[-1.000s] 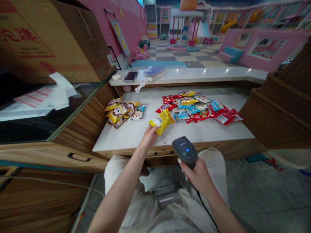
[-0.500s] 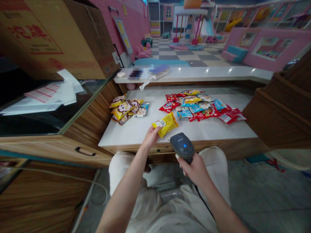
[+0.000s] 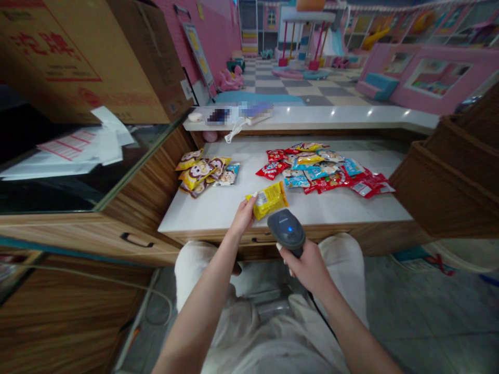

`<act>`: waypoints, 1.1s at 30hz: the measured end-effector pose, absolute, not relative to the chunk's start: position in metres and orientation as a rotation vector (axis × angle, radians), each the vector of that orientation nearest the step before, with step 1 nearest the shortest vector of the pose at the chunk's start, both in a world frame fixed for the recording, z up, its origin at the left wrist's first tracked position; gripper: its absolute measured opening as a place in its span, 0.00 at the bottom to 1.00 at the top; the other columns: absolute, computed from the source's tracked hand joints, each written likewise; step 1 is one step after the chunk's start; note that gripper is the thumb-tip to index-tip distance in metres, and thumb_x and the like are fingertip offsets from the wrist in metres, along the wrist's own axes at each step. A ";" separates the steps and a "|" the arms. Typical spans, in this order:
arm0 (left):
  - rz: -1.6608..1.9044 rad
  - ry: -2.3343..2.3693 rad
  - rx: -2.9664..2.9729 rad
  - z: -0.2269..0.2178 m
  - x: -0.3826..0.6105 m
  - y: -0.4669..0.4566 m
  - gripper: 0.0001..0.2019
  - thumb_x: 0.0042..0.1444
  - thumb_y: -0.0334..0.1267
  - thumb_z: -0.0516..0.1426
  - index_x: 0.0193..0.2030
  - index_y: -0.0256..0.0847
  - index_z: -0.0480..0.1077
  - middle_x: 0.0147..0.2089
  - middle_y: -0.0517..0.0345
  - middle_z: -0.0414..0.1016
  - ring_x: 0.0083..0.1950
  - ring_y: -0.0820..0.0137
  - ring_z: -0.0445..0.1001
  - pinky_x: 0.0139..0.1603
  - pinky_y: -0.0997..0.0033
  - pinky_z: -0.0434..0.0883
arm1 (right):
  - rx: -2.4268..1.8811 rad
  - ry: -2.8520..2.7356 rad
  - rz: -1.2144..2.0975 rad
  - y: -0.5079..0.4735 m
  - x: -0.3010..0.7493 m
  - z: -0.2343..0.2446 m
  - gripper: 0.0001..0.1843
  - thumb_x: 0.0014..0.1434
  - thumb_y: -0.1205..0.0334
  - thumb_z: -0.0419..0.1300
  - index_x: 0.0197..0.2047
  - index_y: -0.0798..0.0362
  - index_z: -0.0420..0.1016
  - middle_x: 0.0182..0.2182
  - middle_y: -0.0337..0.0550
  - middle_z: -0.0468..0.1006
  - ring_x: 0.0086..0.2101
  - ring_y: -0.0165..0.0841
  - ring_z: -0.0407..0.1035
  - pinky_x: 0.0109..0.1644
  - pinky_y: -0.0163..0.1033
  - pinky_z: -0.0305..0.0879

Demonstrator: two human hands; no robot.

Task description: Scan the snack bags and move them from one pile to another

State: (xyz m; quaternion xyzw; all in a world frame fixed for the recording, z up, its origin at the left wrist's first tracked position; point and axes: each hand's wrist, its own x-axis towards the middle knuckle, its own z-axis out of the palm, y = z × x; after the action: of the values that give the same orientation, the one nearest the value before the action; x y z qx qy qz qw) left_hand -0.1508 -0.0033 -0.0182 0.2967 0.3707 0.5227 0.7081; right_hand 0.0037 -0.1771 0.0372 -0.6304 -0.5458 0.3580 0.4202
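Observation:
Between the thumb and fingers of my left hand (image 3: 244,214) is a yellow snack bag (image 3: 272,200), its barcode side facing up. My right hand (image 3: 306,262) grips a dark grey barcode scanner (image 3: 286,228) by its handle; a blue light glows on top. The scanner's head is close to the bag's lower right edge. Behind the bag, to the right, lies a pile of red, blue and yellow snack bags (image 3: 319,171). A smaller pile of mostly yellow monkey-face bags (image 3: 200,172) sits at the left of the white desktop (image 3: 218,210).
A raised white ledge (image 3: 331,117) runs along the back, bearing a white cable (image 3: 234,132) and blurred items. At left, a cardboard box (image 3: 89,62) and papers (image 3: 78,150) rest on a glass-topped counter. Brown woven baskets (image 3: 448,176) stand at the right.
The scanner in my right hand has moved slightly left and up, nearer the yellow bag. My left thumb has shifted, and more of the bag's barcode shows.

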 end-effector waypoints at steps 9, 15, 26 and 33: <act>1.184 0.817 0.605 -0.021 -0.148 0.001 0.12 0.59 0.45 0.68 0.41 0.37 0.81 0.41 0.50 0.89 0.58 0.53 0.86 0.66 0.52 0.79 | -1.585 -1.381 0.911 -0.177 0.002 0.039 0.14 0.60 0.48 0.63 0.28 0.46 0.73 0.14 0.41 0.74 0.24 0.45 0.82 0.23 0.37 0.68; 1.106 0.775 0.591 -0.025 -0.143 0.008 0.15 0.62 0.45 0.65 0.44 0.33 0.81 0.43 0.44 0.89 0.54 0.54 0.87 0.64 0.55 0.80 | -1.593 -1.395 0.924 -0.177 0.002 0.040 0.14 0.59 0.47 0.61 0.27 0.46 0.72 0.12 0.39 0.72 0.18 0.42 0.77 0.22 0.38 0.67; 1.190 0.813 0.575 -0.014 -0.149 -0.004 0.13 0.57 0.45 0.68 0.42 0.38 0.79 0.40 0.51 0.88 0.55 0.55 0.87 0.63 0.57 0.80 | -1.572 -1.352 0.910 -0.181 0.004 0.035 0.14 0.60 0.48 0.63 0.28 0.46 0.73 0.13 0.40 0.74 0.15 0.40 0.73 0.20 0.38 0.66; 1.341 0.776 0.710 0.008 -0.169 0.000 0.21 0.58 0.51 0.66 0.50 0.37 0.80 0.52 0.45 0.87 0.64 0.52 0.82 0.66 0.55 0.78 | -1.607 -1.332 0.899 -0.185 0.012 0.034 0.14 0.61 0.46 0.65 0.31 0.47 0.76 0.16 0.42 0.78 0.16 0.41 0.75 0.19 0.37 0.66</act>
State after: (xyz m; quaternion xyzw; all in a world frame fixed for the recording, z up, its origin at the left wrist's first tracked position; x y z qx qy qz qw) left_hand -0.1690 -0.0003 0.0078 0.3134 0.3425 0.5923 0.6585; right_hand 0.0123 -0.1851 0.0336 -0.6415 -0.5316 0.3587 0.4209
